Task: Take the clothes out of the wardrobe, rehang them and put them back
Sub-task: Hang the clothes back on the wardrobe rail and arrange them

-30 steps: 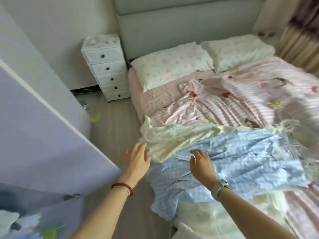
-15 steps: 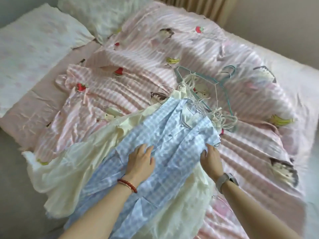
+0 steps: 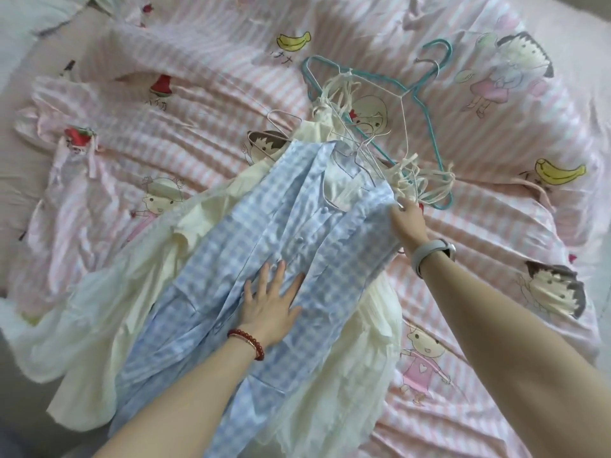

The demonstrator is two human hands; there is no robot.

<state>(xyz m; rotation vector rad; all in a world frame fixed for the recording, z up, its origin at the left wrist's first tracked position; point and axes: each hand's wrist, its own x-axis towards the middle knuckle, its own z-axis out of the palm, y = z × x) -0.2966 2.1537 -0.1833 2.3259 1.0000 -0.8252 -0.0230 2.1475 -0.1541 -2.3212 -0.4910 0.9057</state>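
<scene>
Blue-and-white checked cloth, the top garment [image 3: 284,246] of the pile, lies on the bed's pink striped cover [image 3: 205,94] with its long axis running from the lower left up to the right, collar end toward the tangle of hangers [image 3: 390,133]. Since half a second ago the view has closed in, and the right hand [image 3: 407,217] has moved up to the shoulder edge, where its fingers pinch the fabric. The left hand [image 3: 269,304] lies flat, fingers spread, pressing the middle of the garment as before. Cream clothes [image 3: 109,312] spread underneath on both sides.
</scene>
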